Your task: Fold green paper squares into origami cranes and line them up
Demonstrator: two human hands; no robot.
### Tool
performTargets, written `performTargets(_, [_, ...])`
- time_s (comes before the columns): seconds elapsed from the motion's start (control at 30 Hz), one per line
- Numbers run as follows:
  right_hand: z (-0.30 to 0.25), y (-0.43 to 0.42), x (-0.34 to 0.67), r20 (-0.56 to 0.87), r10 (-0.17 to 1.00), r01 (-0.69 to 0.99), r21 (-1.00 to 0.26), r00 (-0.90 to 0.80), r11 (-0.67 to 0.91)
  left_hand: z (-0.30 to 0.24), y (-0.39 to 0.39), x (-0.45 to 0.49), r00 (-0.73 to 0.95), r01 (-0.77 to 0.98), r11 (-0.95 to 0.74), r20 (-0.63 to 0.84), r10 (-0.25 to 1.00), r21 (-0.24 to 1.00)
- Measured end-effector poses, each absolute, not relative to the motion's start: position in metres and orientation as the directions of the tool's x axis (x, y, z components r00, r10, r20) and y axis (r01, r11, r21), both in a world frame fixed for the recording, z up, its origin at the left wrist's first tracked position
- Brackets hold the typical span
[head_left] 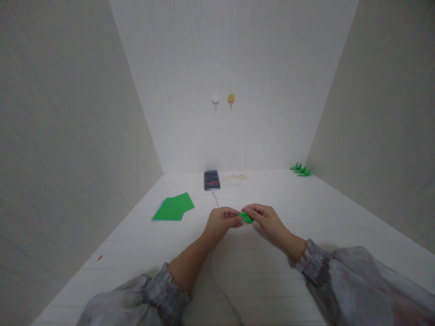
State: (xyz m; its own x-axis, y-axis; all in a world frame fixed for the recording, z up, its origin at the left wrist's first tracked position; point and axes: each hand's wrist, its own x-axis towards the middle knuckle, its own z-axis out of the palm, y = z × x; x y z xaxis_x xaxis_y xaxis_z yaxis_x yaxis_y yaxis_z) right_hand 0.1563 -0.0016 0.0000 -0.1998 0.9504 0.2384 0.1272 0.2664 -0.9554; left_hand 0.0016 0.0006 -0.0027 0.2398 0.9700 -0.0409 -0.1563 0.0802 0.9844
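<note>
Between my two hands is a small piece of folded green paper (246, 218), held above the white table. My left hand (222, 221) pinches its left end, with a ring on one finger. Thumb and fingers of my right hand (266, 217) grip the paper's right side near the top. Parts of the folded paper are hidden behind my fingers, so its full shape cannot be made out. Flat green paper sheets (172, 208) lie overlapping on the table to the left of my hands.
Several folded green paper pieces (302, 170) sit at the far right corner. A phone-like dark device (212, 180), blurred, lies by the back wall with a white cable (217, 276) running under my left arm. A small orange-red object (99, 257) is at left. Two hooks (231, 99) hang on the wall.
</note>
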Motion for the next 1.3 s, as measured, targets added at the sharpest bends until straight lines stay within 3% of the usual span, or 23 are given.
performTargets(0.2, [-0.0072, 0.0037, 0.1596, 0.275, 0.94, 0.225, -0.921, -0.201, 0.318, -0.0013, -0.0002, 0.001, 0.252, -0.164, 0.09, -0.046, 0.967, 0.982])
performTargets(0.8, [0.001, -0.0015, 0.1574, 0.286, 0.935, 0.317, -0.885, -0.208, 0.341, -0.0009, 0.0005, 0.0028, 0.255, -0.135, 0.13, -0.092, 0.963, 0.982])
performTargets(1.3, [0.0005, -0.0015, 0.1549, 0.252, 0.953, 0.253, -0.923, -0.171, 0.29, 0.0014, 0.0006, 0.0051, 0.263, -0.149, 0.139, -0.097, 0.96, 0.979])
